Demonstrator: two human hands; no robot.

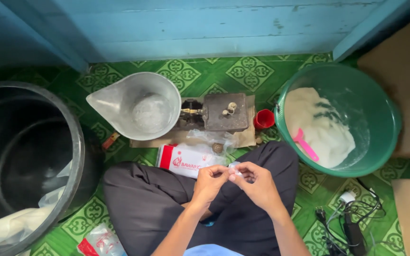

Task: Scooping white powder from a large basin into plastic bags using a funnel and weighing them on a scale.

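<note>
My left hand [210,180] and my right hand [257,182] meet above my crossed legs in dark trousers. Together the fingers pinch a small clear plastic bag [234,167], thin and crumpled. Just beyond the hands lies a red and white packet [183,160] on my knee. A metal balance scale [224,113] with a silvery scoop pan [136,105] stands in front of me on the green patterned floor.
A green tub [380,109] at the right holds white powder and a pink scoop [304,144]. A small red cup [263,119] stands beside it. A large black bin [24,156] sits at the left. Cables and a charger [349,218] lie at lower right.
</note>
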